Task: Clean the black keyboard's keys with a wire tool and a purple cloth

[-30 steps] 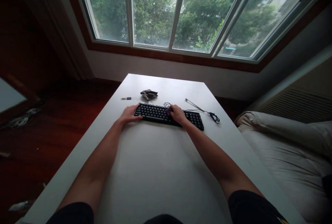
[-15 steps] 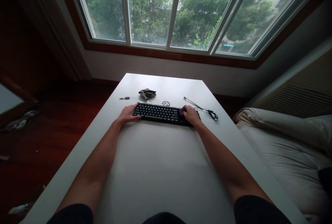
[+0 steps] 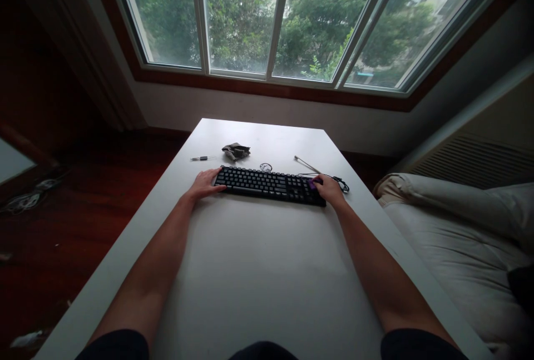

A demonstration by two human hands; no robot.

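A black keyboard point(image 3: 267, 184) lies across the far half of the white table point(image 3: 258, 271). My left hand point(image 3: 203, 183) rests with its fingers curled on the keyboard's left end, holding it steady. My right hand point(image 3: 331, 188) is at the keyboard's right end, closed on a small purple object point(image 3: 311, 183) pressed against the keys. What the purple object is I cannot make out.
Behind the keyboard lie a crumpled grey cloth point(image 3: 236, 151), a small screwdriver point(image 3: 200, 158), a wire loop point(image 3: 265, 167), a thin stick point(image 3: 307, 164) and a black cable point(image 3: 342, 183). A bed with pale bedding point(image 3: 454, 226) adjoins the table's right side. Dark wooden floor point(image 3: 62, 221) lies left.
My right hand has slid with the purple object from the keyboard's middle to its right end. My left hand has stayed on the left end.
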